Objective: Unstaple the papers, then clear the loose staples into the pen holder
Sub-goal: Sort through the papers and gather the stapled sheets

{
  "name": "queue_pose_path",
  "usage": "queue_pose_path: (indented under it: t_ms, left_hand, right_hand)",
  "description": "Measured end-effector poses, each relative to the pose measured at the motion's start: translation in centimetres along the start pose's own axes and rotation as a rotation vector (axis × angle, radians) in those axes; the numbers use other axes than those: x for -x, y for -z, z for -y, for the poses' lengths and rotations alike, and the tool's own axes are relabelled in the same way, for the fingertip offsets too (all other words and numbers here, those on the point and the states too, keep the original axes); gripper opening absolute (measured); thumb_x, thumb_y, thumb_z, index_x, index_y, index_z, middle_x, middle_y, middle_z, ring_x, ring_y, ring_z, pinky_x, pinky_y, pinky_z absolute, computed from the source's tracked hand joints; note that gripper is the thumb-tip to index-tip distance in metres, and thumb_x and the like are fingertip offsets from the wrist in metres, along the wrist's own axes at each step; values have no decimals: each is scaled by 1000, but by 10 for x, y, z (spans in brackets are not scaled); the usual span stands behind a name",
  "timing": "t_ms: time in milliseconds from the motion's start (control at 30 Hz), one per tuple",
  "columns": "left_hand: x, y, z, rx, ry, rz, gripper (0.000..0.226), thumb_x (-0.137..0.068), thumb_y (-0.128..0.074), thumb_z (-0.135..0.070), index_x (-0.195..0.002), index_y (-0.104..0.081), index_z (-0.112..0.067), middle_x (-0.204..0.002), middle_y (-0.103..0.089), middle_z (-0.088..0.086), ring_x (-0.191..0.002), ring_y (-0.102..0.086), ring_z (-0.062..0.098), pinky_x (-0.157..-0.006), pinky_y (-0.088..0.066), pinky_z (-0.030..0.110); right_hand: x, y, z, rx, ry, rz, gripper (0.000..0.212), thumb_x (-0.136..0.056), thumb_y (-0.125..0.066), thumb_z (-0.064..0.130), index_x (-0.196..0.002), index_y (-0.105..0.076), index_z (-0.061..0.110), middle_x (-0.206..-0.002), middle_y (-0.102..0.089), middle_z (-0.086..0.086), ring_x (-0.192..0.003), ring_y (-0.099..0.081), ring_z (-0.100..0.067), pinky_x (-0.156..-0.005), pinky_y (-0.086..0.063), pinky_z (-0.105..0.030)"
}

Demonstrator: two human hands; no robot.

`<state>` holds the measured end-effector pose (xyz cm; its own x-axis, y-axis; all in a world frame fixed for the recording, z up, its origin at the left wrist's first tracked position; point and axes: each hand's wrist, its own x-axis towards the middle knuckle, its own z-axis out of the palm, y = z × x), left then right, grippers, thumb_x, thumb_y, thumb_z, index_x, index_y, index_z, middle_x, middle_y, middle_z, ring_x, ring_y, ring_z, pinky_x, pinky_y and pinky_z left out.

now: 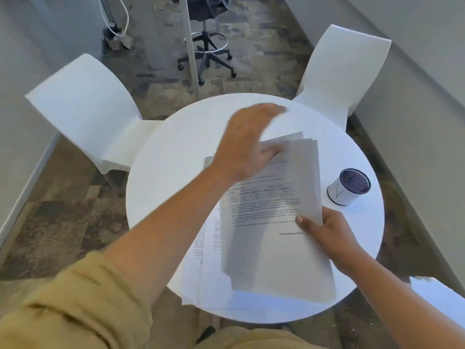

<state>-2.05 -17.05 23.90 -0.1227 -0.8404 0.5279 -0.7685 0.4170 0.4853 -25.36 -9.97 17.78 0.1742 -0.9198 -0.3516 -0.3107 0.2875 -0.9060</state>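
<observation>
A stack of printed papers is raised a little over the round white table, its sheets fanned at the top. My right hand grips the stack's right edge, thumb on top. My left hand is blurred over the stack's top left corner, fingers spread, and covers that corner. More printed sheets lie flat beneath, sticking out to the left. The pen holder, a white cylinder with a dark mesh inside, stands at the table's right side. No staples or staple remover can be made out.
Two white chairs stand at the table, one at the far left and one at the far right. A black swivel stool is on the floor beyond. The lower sheets overhang the table's near edge.
</observation>
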Motion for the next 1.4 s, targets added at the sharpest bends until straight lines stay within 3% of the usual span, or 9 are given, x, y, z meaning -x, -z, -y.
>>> queue_pose_path:
  t_ms: [67,133,233,400,700,800,967,1200,1400]
  left_hand:
    - [34,-7,11,80,283,-223,90,-75,-78,-57,-146,-42,-15,-151,-44,-1,-141,-40,20,-119,-29,35]
    - [69,-15,13,322,675,-100,107,-67,-78,-68,-152,-31,-23,-159,-34,-2,-146,-35,17,-120,-31,41]
    - [104,-27,10,894,883,175,68,-73,-84,-42,-132,-60,-18,-128,-70,0,-118,-67,20,-105,-52,42]
    - [123,-32,-11,950,845,40,22,-87,-74,-10,-104,-75,-24,-103,-78,-8,-100,-74,13,-87,-60,31]
    - [157,-51,-8,798,861,77,25,-90,-74,-18,-87,-77,-42,-93,-78,-2,-89,-72,20,-84,-58,44]
    - [166,-58,-4,787,866,111,6,-89,-75,-23,-94,-78,-24,-98,-77,4,-91,-71,19,-82,-56,38]
    - [192,-67,18,605,997,179,52,-81,-77,-46,-127,-63,-27,-130,-64,-14,-121,-58,4,-101,-46,25]
    - [254,-56,60,-42,1553,175,83,-73,-84,-45,-138,-45,-11,-138,-43,12,-123,-52,35,-96,-52,49]
    - [261,-59,64,-34,1466,348,69,-74,-83,-42,-123,-48,-10,-126,-43,10,-112,-55,30,-87,-52,40]
  right_hand:
    - [2,8,-4,-158,-20,-35,15,-91,-66,15,-104,-71,10,-95,-78,-11,-88,-74,-36,-81,-58,-56]
    - [4,14,-9,-338,-39,-36,29,-87,-66,19,-112,-67,6,-104,-76,-14,-94,-72,-37,-81,-59,-52]
    - [5,16,-13,-452,-35,-55,47,-71,-72,32,-111,-69,6,-105,-76,-13,-92,-73,-32,-73,-62,-42]
    - [5,14,-18,-268,53,-171,21,-86,-67,20,-104,-72,11,-96,-79,0,-84,-75,-20,-67,-62,-31]
    - [4,7,-45,-18,73,-180,22,-84,-73,13,-93,-68,32,-92,-71,23,-84,-68,1,-65,-52,-13]
    - [4,10,-54,101,35,-225,5,-91,-66,19,-95,-67,21,-90,-67,11,-82,-62,-5,-67,-48,-20]
    - [-7,37,-82,-43,-138,-357,13,-90,-67,24,-96,-67,13,-101,-71,-9,-94,-66,-31,-91,-53,-53]
    - [-13,32,-142,-122,-531,-197,17,-93,-64,10,-107,-63,2,-110,-69,-16,-96,-66,-35,-94,-51,-51]
    - [-35,10,-153,-52,-556,-123,25,-95,-61,10,-118,-61,3,-114,-67,-14,-102,-64,-34,-99,-48,-52]
